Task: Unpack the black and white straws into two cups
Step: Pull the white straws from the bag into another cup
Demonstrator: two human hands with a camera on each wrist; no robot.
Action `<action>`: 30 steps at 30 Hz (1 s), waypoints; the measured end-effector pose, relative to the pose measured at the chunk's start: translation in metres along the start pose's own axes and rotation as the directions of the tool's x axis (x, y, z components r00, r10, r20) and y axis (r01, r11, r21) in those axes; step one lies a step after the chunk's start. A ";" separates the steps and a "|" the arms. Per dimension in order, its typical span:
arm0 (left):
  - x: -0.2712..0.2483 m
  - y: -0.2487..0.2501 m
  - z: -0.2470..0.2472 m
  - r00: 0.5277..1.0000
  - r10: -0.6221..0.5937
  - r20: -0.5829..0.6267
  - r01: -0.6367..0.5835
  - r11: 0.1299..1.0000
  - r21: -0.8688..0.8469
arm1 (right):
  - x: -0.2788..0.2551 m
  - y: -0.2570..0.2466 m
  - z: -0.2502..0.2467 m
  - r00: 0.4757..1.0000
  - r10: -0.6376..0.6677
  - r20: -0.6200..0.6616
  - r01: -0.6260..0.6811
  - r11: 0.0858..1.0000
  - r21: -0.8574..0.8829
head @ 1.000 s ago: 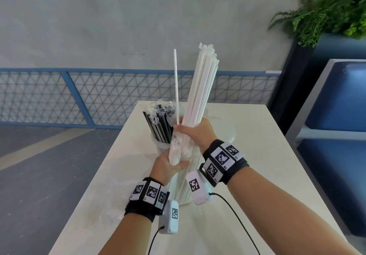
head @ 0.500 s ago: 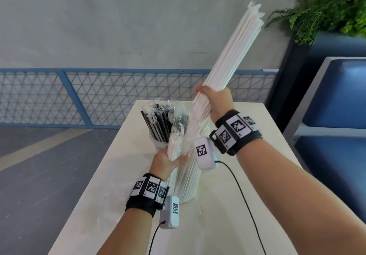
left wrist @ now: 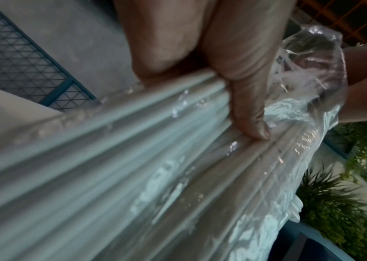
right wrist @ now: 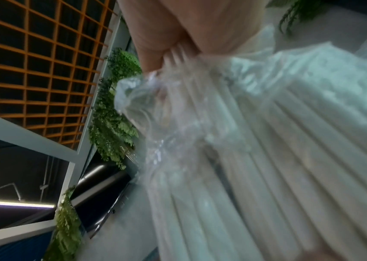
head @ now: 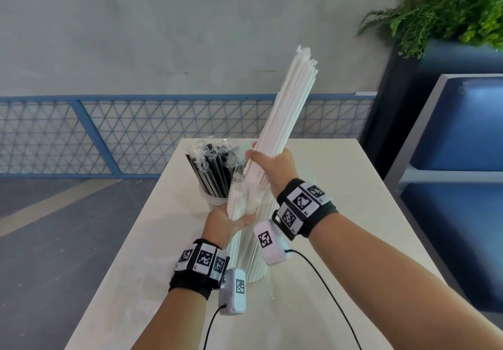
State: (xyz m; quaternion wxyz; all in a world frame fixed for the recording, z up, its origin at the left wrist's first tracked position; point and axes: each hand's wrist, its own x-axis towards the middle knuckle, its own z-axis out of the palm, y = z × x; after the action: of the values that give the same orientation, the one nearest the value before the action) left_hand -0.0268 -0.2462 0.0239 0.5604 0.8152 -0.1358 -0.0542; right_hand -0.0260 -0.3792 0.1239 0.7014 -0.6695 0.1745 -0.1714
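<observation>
- Right hand is wrapped round a bunch of white straws, tilted up and to the right, part way out of the clear plastic bag
- Left hand clamps the bag and the straws left inside it, lower end standing on the table
- Black straws already stand in a white cup just behind the left hand, plastic crumpled round their tops
- Second cup: cannot make it out
- Risk: loose straws could slip from the bunch and scatter, grip covers only its low end
- Risk: the bag could drag up with the bunch, or the bunch could knock the black straws' cup over, it stands that close
- Left wrist view alone shows the thumb pressed onto straws through the film
- Only the head view shows the cup and the tilt
</observation>
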 end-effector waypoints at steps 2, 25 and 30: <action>0.000 0.000 -0.001 1.000 0.000 0.013 0.000 1.000 -0.001 | 0.007 -0.013 -0.005 0.999 -0.014 -0.040 0.014 1.000 -0.002; 0.002 -0.003 -0.009 0.992 -0.126 -0.013 0.125 0.987 -0.098 | 0.087 -0.090 -0.107 0.930 0.029 -0.366 -0.012 0.999 0.048; 0.001 0.000 -0.009 0.992 -0.124 -0.018 0.123 0.990 -0.075 | 0.094 -0.100 -0.115 0.872 -0.048 -0.487 0.068 0.997 0.023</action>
State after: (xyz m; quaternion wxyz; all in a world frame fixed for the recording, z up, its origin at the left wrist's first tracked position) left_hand -0.0238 -0.2386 0.0269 0.5873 0.8012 -0.0767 -0.0846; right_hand 0.0011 -0.5295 0.2174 0.6426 -0.5958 0.3215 -0.3586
